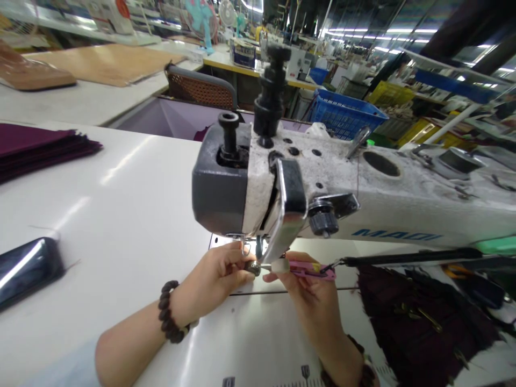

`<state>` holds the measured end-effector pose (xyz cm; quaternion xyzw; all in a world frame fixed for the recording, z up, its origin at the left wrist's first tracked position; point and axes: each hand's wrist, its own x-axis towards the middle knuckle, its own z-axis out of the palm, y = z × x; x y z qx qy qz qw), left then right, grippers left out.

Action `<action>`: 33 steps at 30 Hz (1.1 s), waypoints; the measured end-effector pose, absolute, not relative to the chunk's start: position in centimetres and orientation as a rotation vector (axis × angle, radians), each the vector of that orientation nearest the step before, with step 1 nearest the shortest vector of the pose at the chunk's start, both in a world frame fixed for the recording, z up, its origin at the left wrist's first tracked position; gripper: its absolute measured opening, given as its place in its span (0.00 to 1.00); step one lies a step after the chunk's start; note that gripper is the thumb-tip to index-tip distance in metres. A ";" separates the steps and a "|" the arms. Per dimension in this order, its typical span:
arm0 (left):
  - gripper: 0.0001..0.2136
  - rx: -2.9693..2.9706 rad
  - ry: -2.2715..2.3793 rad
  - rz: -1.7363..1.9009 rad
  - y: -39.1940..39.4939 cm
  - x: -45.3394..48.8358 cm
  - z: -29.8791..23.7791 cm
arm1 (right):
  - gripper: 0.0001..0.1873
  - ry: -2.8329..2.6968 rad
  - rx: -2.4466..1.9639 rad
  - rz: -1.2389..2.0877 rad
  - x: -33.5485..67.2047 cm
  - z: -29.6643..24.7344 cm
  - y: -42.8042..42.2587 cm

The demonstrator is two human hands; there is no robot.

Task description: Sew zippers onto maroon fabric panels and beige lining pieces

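Below the sewing machine head (pixel 266 188), my left hand (pixel 215 277) pinches a small round metal part (pixel 253 267) that looks like a bobbin case. My right hand (pixel 312 290) is closed around pink-handled thread snips (pixel 312 270), with a pale rounded piece (pixel 280 265) at their front. A thin metal tip reaches from there to the metal part and appears to touch it. The snips' far end meets a black cord (pixel 403 258). Just behind my fingers are the needle and presser foot area, partly hidden by the silver lever (pixel 288 215).
A dark phone (pixel 30 269) lies at the left, with folded maroon cloth (pixel 40 148) behind it. Dark maroon fabric (pixel 423 322) with small metal pieces on it is at the right. Beyond the machine stand a chair (pixel 201 88) and a blue basket (pixel 346 115).
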<state>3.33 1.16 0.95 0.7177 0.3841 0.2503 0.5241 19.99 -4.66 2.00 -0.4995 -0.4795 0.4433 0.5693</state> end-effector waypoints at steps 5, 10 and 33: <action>0.04 1.722 0.933 0.603 1.1 3.4 1.4 | 0.02 -1.146 -1.193 1.039 19.7 2.2 -4.5; 0.04 1.676 0.936 0.599 1.1 3.5 1.8 | 0.02 -1.148 -1.203 1.031 19.8 2.2 -4.6; 0.05 1.527 0.877 0.525 1.5 3.3 1.7 | 0.05 -1.199 -1.140 0.936 19.4 1.5 -4.9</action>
